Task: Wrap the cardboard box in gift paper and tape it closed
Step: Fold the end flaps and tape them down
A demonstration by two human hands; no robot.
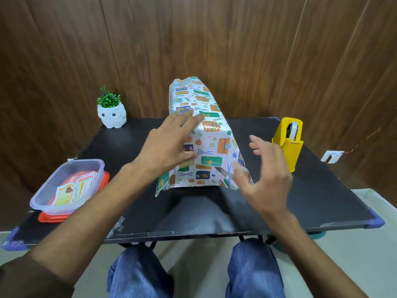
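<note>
- Your knees in jeans (137,274) sit at the bottom of the frame, just past the near edge of the black bench (311,201).
- The parcel is dead centre of the frame, running away from you. The cardboard box itself is hidden under the gift paper (212,147), so you only get its shape.
- Your left hand (169,145) lies flat on the upper left side of the paper, fingers straight, pinning it down.
- Your right hand (266,175) is spread with its fingers loosely curved, by the parcel's lower right corner. It's motion-blurred, so I can't tell if it actually touches the paper.
- Handling, just my guess: it's probably light for its size and stiff underneath. The glossy paper looks slippery, though, and should crease or tear easily.
- The near end flares out loose and unfolded.
- I'd keep flat palms on the broad faces and pinch only those loose near edges when folding.
- The yellow tape dispenser (289,143) stands right of centre, near your right hand.
</note>
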